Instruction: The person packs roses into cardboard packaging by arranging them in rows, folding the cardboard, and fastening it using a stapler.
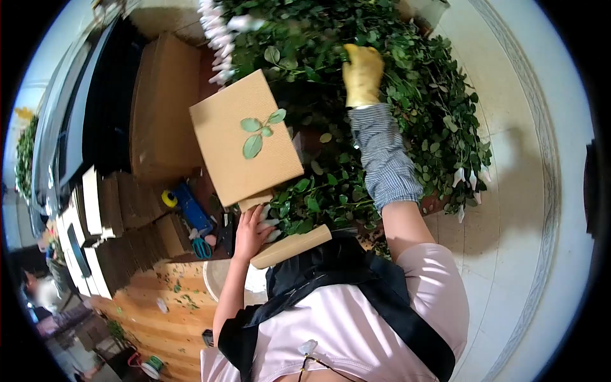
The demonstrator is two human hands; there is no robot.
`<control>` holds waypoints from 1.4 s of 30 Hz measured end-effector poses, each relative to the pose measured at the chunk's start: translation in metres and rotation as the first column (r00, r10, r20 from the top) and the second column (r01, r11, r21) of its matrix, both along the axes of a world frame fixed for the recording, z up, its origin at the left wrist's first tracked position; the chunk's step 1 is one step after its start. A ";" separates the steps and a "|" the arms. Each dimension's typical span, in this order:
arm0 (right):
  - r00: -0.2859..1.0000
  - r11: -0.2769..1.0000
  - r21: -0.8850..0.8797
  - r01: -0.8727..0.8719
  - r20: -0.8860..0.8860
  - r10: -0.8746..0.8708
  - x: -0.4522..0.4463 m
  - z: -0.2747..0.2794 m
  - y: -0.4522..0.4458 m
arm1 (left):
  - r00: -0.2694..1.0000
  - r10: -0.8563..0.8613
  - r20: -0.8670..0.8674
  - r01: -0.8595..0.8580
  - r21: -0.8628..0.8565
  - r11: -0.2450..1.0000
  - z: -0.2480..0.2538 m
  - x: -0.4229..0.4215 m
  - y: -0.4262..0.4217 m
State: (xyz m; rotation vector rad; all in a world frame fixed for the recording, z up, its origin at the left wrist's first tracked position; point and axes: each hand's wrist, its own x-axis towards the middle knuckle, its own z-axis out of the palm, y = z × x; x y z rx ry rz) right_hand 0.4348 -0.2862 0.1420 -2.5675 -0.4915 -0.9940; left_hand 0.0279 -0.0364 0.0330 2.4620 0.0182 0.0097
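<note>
Working among leafy stems point(436, 105), many apparently left, with right hand point(364, 71) curled, left hand point(251, 234) by cardboard point(223, 149), both grips' hold unclear.

No readable text, label, brand, number or sign on cardboard point(232, 159) or elsewhere in view.

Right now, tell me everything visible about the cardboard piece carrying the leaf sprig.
The cardboard piece is tan, flat-faced and roughly rectangular, apparently corrugated. It sits askew beside the green foliage, with the leaf sprig on its upper face. The bare left hand is just below its near edge; contact is unclear.
</note>
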 end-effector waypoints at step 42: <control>0.549 0.708 -0.457 -0.537 -0.827 -0.117 -0.232 -0.060 -0.049 | 0.998 -0.062 0.019 0.055 0.247 0.967 0.000 0.014 0.013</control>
